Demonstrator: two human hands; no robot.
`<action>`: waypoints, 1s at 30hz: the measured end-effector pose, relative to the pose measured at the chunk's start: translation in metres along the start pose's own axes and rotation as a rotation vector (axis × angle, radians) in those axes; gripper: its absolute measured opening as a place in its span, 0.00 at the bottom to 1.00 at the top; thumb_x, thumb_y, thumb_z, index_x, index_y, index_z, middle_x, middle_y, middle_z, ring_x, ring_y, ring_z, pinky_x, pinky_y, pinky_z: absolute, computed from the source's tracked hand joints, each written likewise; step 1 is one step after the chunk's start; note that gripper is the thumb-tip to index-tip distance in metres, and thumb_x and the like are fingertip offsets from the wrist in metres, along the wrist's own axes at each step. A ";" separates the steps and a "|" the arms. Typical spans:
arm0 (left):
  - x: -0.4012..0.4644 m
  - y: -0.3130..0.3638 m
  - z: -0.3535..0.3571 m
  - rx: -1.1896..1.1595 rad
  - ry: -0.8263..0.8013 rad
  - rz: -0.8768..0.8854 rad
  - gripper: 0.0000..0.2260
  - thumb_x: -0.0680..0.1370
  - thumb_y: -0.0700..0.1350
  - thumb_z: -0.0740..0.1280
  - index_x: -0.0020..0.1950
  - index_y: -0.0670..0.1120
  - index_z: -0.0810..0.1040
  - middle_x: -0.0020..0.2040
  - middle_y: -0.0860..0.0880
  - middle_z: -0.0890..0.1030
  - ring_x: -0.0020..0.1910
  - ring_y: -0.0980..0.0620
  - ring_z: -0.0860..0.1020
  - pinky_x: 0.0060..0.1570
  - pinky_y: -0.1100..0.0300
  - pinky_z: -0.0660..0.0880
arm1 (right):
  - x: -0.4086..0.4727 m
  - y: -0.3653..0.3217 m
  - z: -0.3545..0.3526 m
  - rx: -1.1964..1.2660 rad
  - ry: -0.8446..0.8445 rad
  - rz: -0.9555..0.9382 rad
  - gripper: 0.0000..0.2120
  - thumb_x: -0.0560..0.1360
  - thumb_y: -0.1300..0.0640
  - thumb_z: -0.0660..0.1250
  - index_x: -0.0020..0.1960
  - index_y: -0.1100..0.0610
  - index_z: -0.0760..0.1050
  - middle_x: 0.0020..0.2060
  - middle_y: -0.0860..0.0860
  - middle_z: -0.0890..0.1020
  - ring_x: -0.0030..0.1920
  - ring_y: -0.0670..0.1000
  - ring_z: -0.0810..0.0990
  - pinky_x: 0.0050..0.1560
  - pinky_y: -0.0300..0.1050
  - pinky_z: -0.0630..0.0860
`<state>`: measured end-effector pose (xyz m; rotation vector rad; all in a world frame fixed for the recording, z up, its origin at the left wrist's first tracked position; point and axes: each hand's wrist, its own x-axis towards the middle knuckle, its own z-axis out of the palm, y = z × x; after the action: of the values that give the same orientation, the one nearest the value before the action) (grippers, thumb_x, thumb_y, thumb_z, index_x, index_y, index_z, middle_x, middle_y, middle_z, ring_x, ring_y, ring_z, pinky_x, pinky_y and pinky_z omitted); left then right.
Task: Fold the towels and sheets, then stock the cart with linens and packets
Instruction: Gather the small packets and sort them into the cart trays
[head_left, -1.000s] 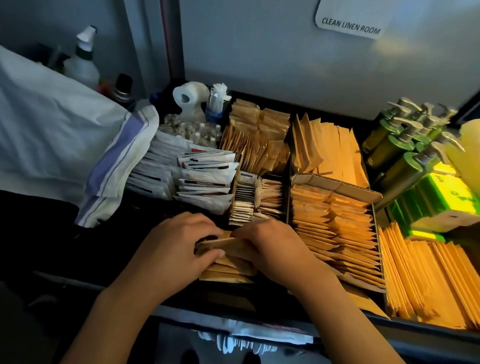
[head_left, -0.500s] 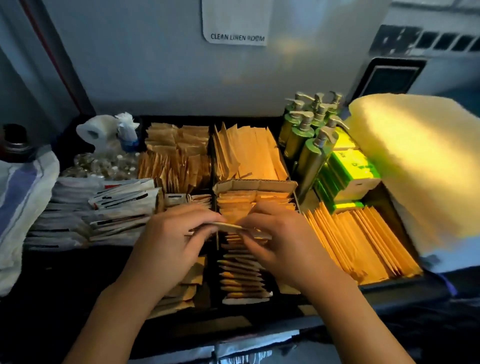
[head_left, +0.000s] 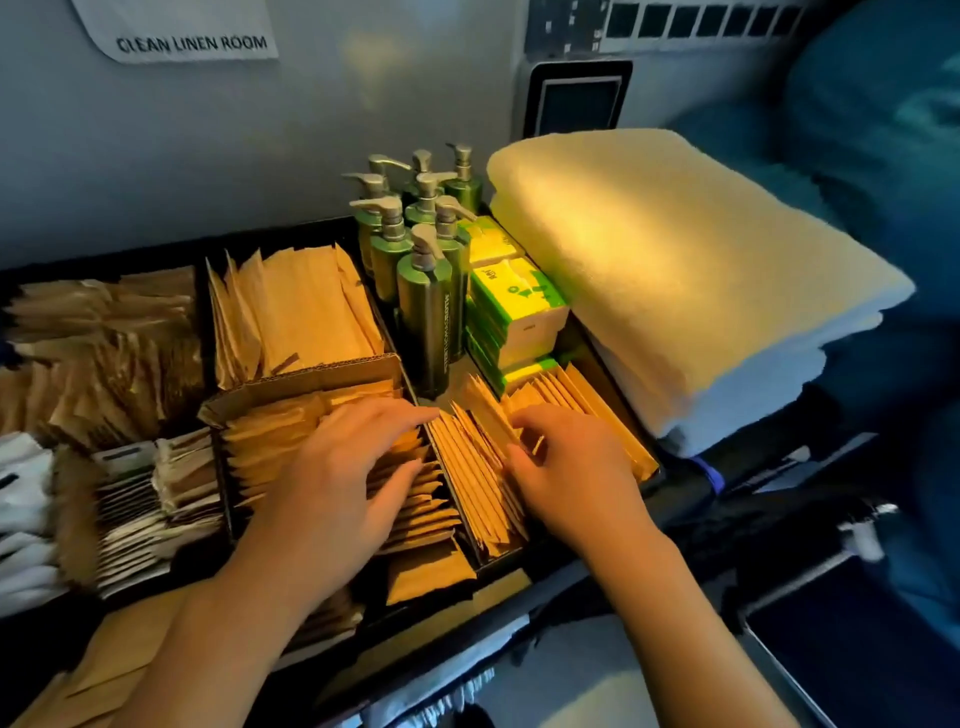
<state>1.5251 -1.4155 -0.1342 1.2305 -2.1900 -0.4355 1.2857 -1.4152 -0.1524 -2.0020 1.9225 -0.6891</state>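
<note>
Brown paper packets (head_left: 470, 467), filed upright in cart tray (head_left: 519, 558): left hand (head_left: 353, 483) flat, steadying neighbouring row; right hand (head_left: 566, 467) apparently pinching packets, parting them for restocking.

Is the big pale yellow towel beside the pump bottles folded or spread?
Folded: the pale yellow towel sits as a thick rectangular stack with layered edges showing.

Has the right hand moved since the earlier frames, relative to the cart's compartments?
Yes. The right hand has gone rightward, from the cardboard box compartment to the upright brown packets below the green pump bottles.
</note>
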 end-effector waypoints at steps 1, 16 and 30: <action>0.000 0.001 0.002 -0.001 -0.010 -0.003 0.21 0.78 0.49 0.69 0.72 0.55 0.76 0.67 0.59 0.77 0.69 0.59 0.73 0.69 0.54 0.72 | 0.003 0.003 0.004 0.009 0.000 0.025 0.14 0.79 0.51 0.70 0.64 0.46 0.79 0.47 0.40 0.81 0.43 0.39 0.77 0.42 0.30 0.69; -0.013 -0.016 -0.002 -0.017 -0.028 -0.073 0.18 0.79 0.49 0.67 0.70 0.58 0.77 0.65 0.64 0.77 0.68 0.60 0.74 0.68 0.55 0.73 | 0.020 -0.008 0.048 0.007 -0.038 -0.014 0.08 0.77 0.55 0.72 0.57 0.49 0.80 0.44 0.43 0.81 0.43 0.42 0.78 0.45 0.36 0.78; -0.013 -0.025 -0.006 -0.040 -0.050 -0.107 0.19 0.79 0.56 0.62 0.70 0.59 0.76 0.65 0.65 0.76 0.68 0.63 0.73 0.67 0.62 0.70 | 0.023 -0.004 0.059 -0.058 -0.019 -0.005 0.07 0.78 0.51 0.72 0.56 0.45 0.82 0.47 0.40 0.79 0.43 0.40 0.76 0.43 0.31 0.70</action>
<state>1.5507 -1.4169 -0.1472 1.3327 -2.1524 -0.5566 1.3198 -1.4449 -0.1970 -2.0411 1.9482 -0.6195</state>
